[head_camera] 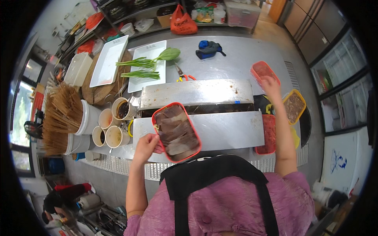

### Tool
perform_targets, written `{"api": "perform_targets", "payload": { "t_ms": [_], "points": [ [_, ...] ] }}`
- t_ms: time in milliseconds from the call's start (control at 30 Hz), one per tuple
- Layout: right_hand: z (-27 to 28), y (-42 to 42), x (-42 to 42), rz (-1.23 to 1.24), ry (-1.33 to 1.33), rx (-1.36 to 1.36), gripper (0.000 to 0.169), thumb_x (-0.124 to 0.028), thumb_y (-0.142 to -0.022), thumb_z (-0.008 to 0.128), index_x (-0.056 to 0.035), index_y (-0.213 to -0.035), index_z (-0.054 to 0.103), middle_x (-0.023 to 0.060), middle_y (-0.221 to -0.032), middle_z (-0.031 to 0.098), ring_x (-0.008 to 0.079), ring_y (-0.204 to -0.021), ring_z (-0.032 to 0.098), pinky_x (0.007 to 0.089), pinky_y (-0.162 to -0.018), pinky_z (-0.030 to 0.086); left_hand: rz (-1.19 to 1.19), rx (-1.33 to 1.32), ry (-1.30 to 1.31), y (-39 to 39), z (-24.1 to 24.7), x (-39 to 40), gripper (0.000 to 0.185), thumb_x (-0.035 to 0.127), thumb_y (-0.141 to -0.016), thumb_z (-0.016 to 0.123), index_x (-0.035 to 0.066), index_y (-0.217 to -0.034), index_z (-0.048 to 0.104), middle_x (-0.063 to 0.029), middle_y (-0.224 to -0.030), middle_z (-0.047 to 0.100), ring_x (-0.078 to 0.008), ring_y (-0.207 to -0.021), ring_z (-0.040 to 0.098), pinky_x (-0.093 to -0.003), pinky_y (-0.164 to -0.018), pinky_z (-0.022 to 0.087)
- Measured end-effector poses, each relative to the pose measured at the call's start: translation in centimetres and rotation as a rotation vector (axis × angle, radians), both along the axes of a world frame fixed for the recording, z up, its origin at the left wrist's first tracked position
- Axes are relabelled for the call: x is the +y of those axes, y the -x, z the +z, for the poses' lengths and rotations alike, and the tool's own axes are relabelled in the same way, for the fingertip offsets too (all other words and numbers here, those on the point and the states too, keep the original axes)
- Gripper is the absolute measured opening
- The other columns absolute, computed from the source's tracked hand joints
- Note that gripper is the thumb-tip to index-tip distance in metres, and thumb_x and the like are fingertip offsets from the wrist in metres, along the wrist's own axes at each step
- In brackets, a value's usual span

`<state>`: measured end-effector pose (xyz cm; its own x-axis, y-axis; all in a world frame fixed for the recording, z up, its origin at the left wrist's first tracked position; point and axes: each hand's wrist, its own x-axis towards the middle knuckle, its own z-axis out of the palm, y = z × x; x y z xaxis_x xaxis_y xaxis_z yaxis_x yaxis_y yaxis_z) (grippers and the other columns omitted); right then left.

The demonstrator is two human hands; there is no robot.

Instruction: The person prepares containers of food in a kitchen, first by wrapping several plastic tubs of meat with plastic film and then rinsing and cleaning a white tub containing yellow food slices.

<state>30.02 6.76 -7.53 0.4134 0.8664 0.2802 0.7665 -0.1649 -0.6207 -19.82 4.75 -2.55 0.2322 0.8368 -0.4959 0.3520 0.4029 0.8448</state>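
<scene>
My left hand (147,146) grips the left rim of a red-rimmed plastic tray of dark sliced meat (177,132), held over the near metal cover (224,129). My right hand (270,84) is at a red plastic tray of pink meat (264,72) on the table's right side; its fingers are over the near end, and whether they grip it cannot be told. Below the right forearm lie another red tray of red meat (267,134) and a yellow-rimmed tray of chopped brown food (294,106). A dark slot (218,108) runs between the two metal covers.
White trays (109,62), one bearing green vegetables (141,74), stand at the back left. Scissors (180,72) and blue-grey gloves (209,49) lie behind the covers. Paper cups of sauces (118,137) and buckets of skewers (88,118) crowd the left. Another person (59,203) is at lower left.
</scene>
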Motion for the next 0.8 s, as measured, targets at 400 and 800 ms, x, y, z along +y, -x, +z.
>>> {"api": "perform_targets", "payload": {
  "t_ms": [400, 800],
  "points": [
    [5.4, 17.8, -8.8, 0.423, 0.181, 0.133, 0.020, -0.017, -0.079, 0.050, 0.0001, -0.086, 0.059, 0.0182, -0.082, 0.058, 0.0325, -0.079, 0.055, 0.0396, -0.071, 0.044, -0.068, 0.265, -0.646, -5.8, 0.1, 3.1, 0.038, 0.029, -0.089, 0.045, -0.003, -0.108, 0.048, -0.0137, -0.102, 0.057, -0.0246, -0.092, 0.055, -0.0298, -0.080, 0.042],
    [4.3, 15.2, -5.3, 0.456, 0.040, -0.107, 0.015, -0.013, -0.079, 0.048, -0.0017, -0.078, 0.058, 0.0165, -0.079, 0.058, 0.0333, -0.078, 0.055, 0.0407, -0.069, 0.043, -0.195, -0.287, -0.500, -7.9, -4.5, -0.3, 0.050, 0.019, -0.082, 0.052, -0.001, -0.123, 0.032, -0.0162, -0.119, 0.040, -0.0253, -0.112, 0.041, -0.0339, -0.096, 0.030]
  ]
}}
